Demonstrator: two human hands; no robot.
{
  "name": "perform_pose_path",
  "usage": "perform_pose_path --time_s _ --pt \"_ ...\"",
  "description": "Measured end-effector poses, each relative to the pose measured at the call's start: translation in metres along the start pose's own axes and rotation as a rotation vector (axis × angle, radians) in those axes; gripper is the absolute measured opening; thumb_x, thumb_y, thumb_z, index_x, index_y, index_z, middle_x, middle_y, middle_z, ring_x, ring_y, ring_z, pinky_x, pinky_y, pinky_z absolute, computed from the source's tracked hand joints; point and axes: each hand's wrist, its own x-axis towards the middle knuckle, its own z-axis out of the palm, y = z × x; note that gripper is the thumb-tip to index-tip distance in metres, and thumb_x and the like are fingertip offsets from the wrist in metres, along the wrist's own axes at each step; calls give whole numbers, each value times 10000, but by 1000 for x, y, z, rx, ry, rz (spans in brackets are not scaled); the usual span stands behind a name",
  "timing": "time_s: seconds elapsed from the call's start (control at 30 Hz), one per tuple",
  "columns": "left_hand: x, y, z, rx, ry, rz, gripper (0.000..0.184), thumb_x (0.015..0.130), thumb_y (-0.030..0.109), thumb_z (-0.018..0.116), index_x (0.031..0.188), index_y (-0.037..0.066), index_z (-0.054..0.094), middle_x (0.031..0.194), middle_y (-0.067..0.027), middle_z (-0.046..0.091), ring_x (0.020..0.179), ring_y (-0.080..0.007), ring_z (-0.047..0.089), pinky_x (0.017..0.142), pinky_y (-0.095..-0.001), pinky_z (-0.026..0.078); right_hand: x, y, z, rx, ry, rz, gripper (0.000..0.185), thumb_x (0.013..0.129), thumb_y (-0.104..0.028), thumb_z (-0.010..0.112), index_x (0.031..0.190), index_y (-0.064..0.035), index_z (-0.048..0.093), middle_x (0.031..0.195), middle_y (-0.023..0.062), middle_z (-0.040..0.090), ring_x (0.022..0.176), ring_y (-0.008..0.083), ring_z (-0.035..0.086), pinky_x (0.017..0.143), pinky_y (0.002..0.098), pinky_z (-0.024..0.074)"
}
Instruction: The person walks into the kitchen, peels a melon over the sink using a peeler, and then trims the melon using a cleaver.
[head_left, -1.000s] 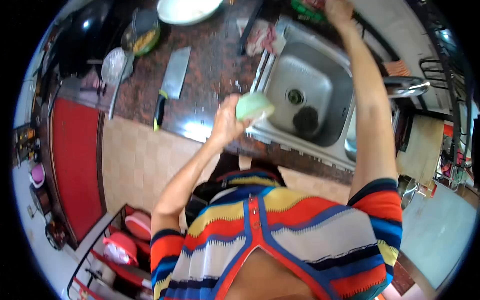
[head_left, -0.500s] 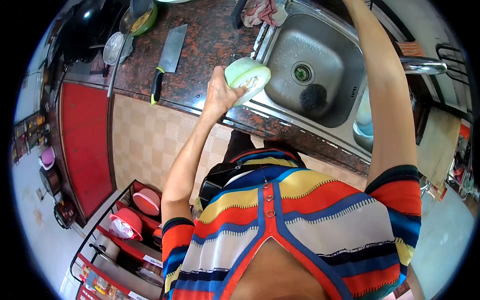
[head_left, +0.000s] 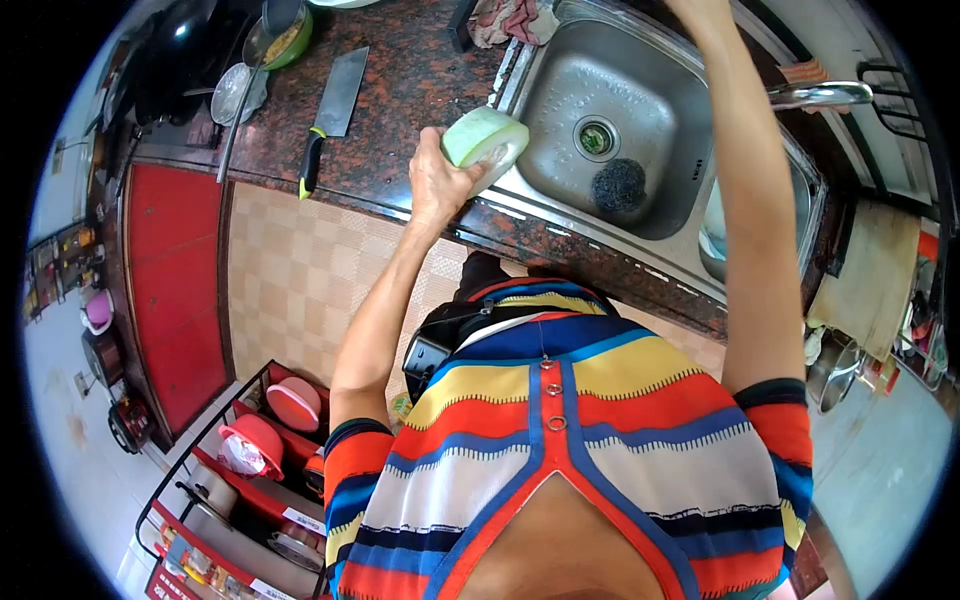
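My left hand (head_left: 442,188) is closed around a cut piece of winter melon (head_left: 484,136), pale green outside with a white, hollowed cut face. The thumb presses at the cut face. The piece is at the counter's edge, just left of the sink (head_left: 540,110). My right arm reaches far forward across the sink's right side. Only the base of my right hand (head_left: 700,12) shows at the top edge; its fingers are out of frame. Left of the melon, a cleaver (head_left: 342,92) with a black and green handle lies on the counter.
A dark scouring pad (head_left: 619,185) lies in the basin beside the drain (head_left: 596,138), which has green bits in it. The faucet (head_left: 820,94) stands right. Cloths (head_left: 510,22) lie behind the sink. Bowls (head_left: 238,92) are at the far left, and a rack (head_left: 240,410) stands below.
The melon piece has tilted in my left hand, so more of its green side shows and its cut face turns toward the right. My right hand has shifted slightly within view at the top.
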Motion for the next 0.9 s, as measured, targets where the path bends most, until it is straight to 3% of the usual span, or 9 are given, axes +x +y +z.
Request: perform_pose_path --time_s 0.17,0.23,0.3,0.33,0.4,0.5,0.67,0.8,0.9 --pt "-22 16 9 -22 -80 64 490 599 89 789 975 -41 503 882 -243 606 812 -398 617 720 -435 499 -112 -27 -68 473 -398 342 191 769 -186 609 929 -98 553 782 199 636 781 375 633 670 466 490" --pt "-37 26 15 32 -94 119 490 601 86 783 978 -38 496 879 -238 591 834 -395 598 733 -437 490 -160 -30 -49 637 -454 430 199 772 -152 583 937 -68 512 745 153 619 714 313 627 644 424 492" --pt "-49 36 23 61 -119 145 497 597 89 781 982 -37 492 884 -234 582 851 -387 587 744 -440 481 -206 -28 -13 1413 -516 811 380 783 -125 579 1131 -16 469 830 66 567 662 251 561 617 426 485" --pt "-55 39 28 93 -141 149 497 599 89 779 983 -40 491 894 -232 579 851 -385 586 743 -440 479 -215 -28 -18 1412 -514 830 380 783 -125 579 1131 -16 469 830 66 567 662 251 561 617 426 485" --pt "-64 47 34 172 -227 144 479 608 89 770 975 -42 491 897 -219 560 838 -382 575 727 -448 470 -233 -37 -45 1813 -708 1101 456 826 -128 573 1228 16 414 932 40 485 793 146 506 740 344 479" --pt "-78 50 44 333 -255 307 551 634 149 786 1047 -35 471 930 -229 568 865 -367 577 724 -437 479 -246 -37 -61 1973 -771 1145 515 836 -99 557 1302 17 373 990 55 464 876 151 493 813 333 454" --pt "-88 59 51 379 -269 311 546 673 160 770 1039 -54 426 932 -251 551 867 -384 563 724 -438 476 -258 -41 -65 2090 -667 1093 475 871 -161 625 1238 -6 365 993 61 472 898 171 515 837 352 451" --pt "-93 57 56 208 -264 182 450 624 97 750 920 -50 444 885 -237 521 842 -391 534 756 -446 454 -267 -44 -62 1965 -565 1116 411 863 -190 666 1121 -12 401 992 77 499 873 145 555 747 320 496" --pt "-96 60 59 229 -165 265 472 651 148 749 946 -59 444 860 -258 555 802 -391 577 717 -439 479 -277 -53 -51 1882 -514 1011 375 846 -191 688 1056 -12 435 931 80 542 826 131 569 686 289 507"
